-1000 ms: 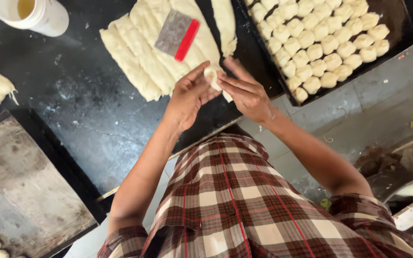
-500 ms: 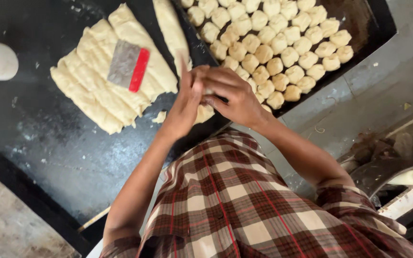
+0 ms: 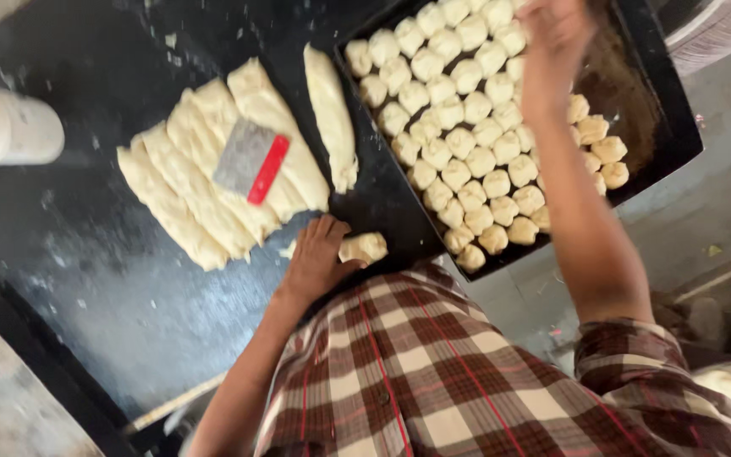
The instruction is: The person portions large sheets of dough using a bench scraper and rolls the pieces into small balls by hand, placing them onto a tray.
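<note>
My left hand (image 3: 315, 254) lies flat with fingers spread on the dark floured table (image 3: 103, 288), its fingertips beside a small dough lump (image 3: 364, 247). My right hand (image 3: 556, 34) reaches out over the far part of a black baking tray (image 3: 649, 110) filled with rows of small dough balls (image 3: 467, 127). That hand is blurred, and whether it holds a piece is hidden. Several long dough strips (image 3: 188, 186) lie side by side on the table with a metal scraper with a red handle (image 3: 251, 161) on top. One single strip (image 3: 332, 114) lies beside the tray.
A white cup (image 3: 10, 127) with yellow liquid stands at the left edge. A pale board or tray (image 3: 10, 406) shows at the bottom left. Grey floor (image 3: 712, 220) lies to the right of the tray.
My hands were together working a small dough piece. Now they have parted: the right has reached out over the tray, and the left has dropped flat onto the table by a dough lump.
</note>
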